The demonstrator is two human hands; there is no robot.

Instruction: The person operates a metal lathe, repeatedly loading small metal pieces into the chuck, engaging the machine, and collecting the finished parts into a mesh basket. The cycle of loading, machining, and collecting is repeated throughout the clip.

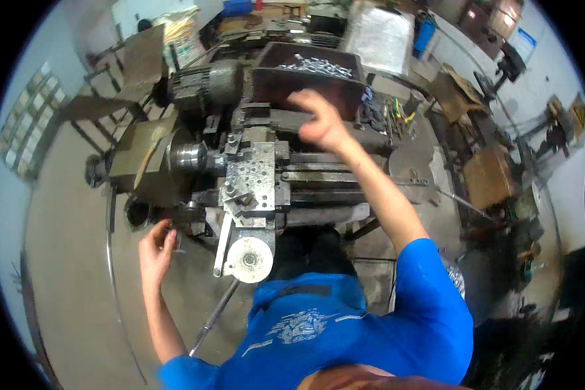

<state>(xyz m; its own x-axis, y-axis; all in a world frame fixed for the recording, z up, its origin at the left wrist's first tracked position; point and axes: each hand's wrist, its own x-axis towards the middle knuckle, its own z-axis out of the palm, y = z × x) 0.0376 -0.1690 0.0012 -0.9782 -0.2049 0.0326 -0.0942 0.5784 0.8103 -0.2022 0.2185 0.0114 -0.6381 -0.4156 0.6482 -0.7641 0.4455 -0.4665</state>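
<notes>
My left hand [155,252] is at the near left of a metal lathe, below its headstock [151,159]. Its thumb and fingers are bent together, and anything between them is too small to make out. My right hand [323,122] is raised over the lathe bed [325,177], with fingers and thumb apart and nothing seen in it; it is slightly blurred. Beyond it stands a dark metal bin [305,89] holding many small metal parts [318,67]. Between my hands lie the round chuck [190,156] and the drilled tool slide [253,175]. A pale handwheel [248,260] is nearest my body.
An electric motor [208,83] sits behind the headstock. Hand tools [396,116] lie right of the bin. A long rod [214,317] slants toward me from the handwheel. Farther left is a chair [110,104]; cardboard [491,175] and other machines are at right.
</notes>
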